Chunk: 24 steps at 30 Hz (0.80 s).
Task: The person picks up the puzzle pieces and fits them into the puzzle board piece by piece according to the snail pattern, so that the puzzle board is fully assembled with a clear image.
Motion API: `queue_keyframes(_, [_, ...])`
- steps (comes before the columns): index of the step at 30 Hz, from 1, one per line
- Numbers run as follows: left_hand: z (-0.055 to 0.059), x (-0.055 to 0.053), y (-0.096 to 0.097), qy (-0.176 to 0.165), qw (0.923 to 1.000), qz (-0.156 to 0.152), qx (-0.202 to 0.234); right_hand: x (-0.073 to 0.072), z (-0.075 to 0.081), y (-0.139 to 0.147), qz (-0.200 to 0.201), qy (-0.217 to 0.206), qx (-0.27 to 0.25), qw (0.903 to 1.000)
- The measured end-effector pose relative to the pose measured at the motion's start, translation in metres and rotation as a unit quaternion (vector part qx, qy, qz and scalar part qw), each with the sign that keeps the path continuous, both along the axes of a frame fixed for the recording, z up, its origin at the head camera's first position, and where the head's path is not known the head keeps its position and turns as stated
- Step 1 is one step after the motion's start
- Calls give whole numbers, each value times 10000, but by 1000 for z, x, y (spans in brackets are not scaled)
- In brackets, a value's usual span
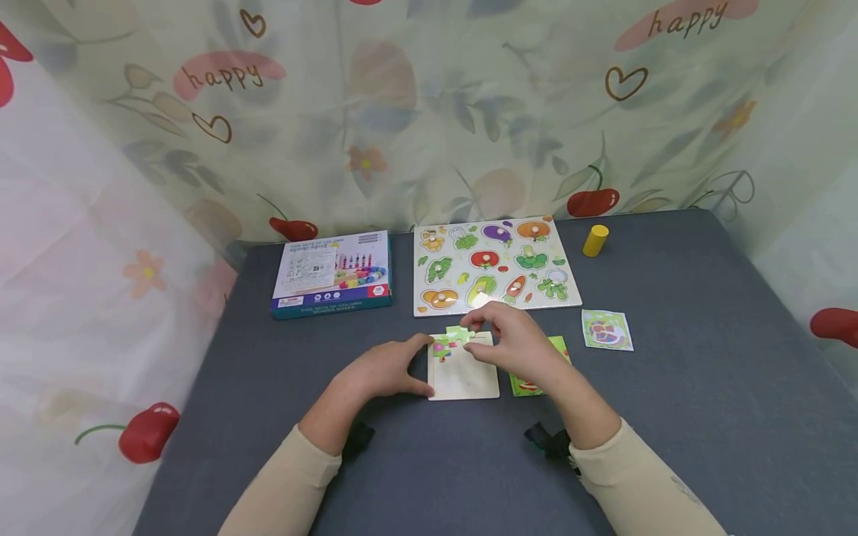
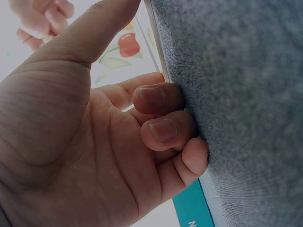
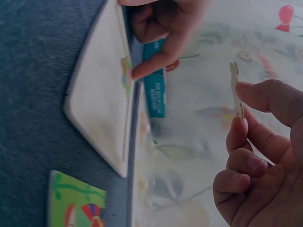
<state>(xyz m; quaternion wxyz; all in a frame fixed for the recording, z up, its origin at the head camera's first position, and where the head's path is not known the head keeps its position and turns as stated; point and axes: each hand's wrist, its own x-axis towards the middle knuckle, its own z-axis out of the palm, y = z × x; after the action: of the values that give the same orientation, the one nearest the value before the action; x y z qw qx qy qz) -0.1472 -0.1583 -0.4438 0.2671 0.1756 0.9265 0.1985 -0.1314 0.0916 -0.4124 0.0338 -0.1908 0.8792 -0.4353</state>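
Between thumb and fingertips, my right hand (image 1: 515, 341) pinches a light green jigsaw piece (image 1: 458, 334) above the far edge of a pale wooden puzzle board (image 1: 468, 381). In the right wrist view the piece (image 3: 236, 92) is seen edge-on, raised off the board. My left hand (image 1: 387, 368) holds the board's left side, thumb at the near corner and index finger at the far one; its other fingers are curled. A colourful jigsaw piece (image 3: 126, 76) lies in the board's far left corner, by the left index fingertip.
Green puzzle pieces (image 1: 526, 385) lie right of the board, partly under my right forearm. Farther right is a small picture card (image 1: 607, 330). Behind stand a boxed toy set (image 1: 331, 272), a vegetable puzzle board (image 1: 462, 279) and a yellow cylinder (image 1: 595, 240), before a patterned curtain (image 1: 429, 112).
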Motion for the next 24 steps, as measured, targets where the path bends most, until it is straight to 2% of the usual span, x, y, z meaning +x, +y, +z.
queue_keyframes(8, [-2,-1,-1,99,9999,-95,1,-6,-19,-6,-84,-404,47,9991])
queue_keyframes(13, [-4,-1,-2,128,9998,-127,24,-11,-30,-8,-145,-490,187,9985])
queue_keyframes(24, [-5,0,-2,93,9999,-115,-27,-16,-41,-9,-267,-832,179,9960])
